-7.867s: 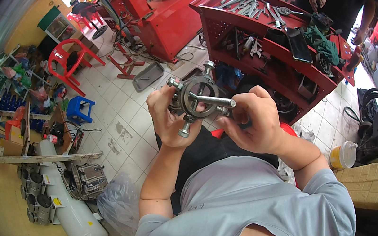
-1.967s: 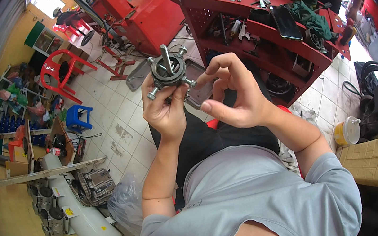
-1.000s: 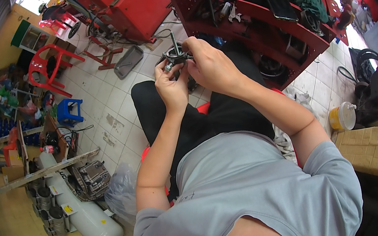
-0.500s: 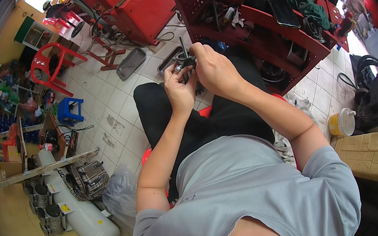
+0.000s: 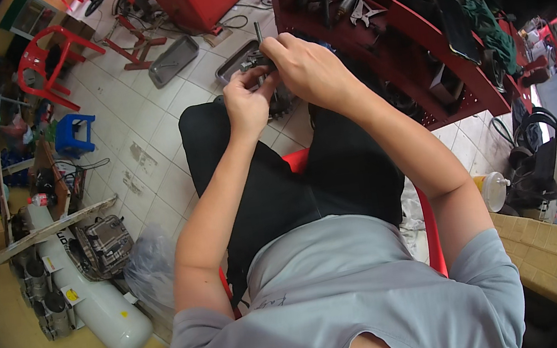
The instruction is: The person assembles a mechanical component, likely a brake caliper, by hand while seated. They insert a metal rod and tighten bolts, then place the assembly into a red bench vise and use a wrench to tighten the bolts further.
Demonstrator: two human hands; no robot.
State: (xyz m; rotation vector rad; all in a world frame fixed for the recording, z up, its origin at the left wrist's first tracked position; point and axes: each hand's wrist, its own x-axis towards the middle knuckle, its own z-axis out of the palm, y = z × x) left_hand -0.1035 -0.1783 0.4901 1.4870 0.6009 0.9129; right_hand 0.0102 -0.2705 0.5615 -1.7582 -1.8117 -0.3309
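Observation:
Both my hands are raised together beyond my knees, around a small dark metal part with a slim rod (image 5: 258, 32) standing up from it. My left hand (image 5: 247, 100) pinches the metal part from the left, thumb and fingers bent. From the right, my right hand (image 5: 307, 68) curls over the same part, its fingertips hidden behind the back of the hand. Most of the part is covered by my fingers, so its exact kind cannot be made out. Just past the hands lies a grey metal tray (image 5: 226, 75), partly covered by them.
Another grey tray (image 5: 181, 51) lies on the tiled floor (image 5: 157, 137). At right stands a red tool cart (image 5: 375, 55) with wrenches on top. A blue stool (image 5: 74, 135), a red chair (image 5: 31, 60) and a white cylinder (image 5: 104, 317) are at left.
The view has shifted, so the surroundings sit further left and higher. My hands stay on the metal part; the right hand now covers more of it.

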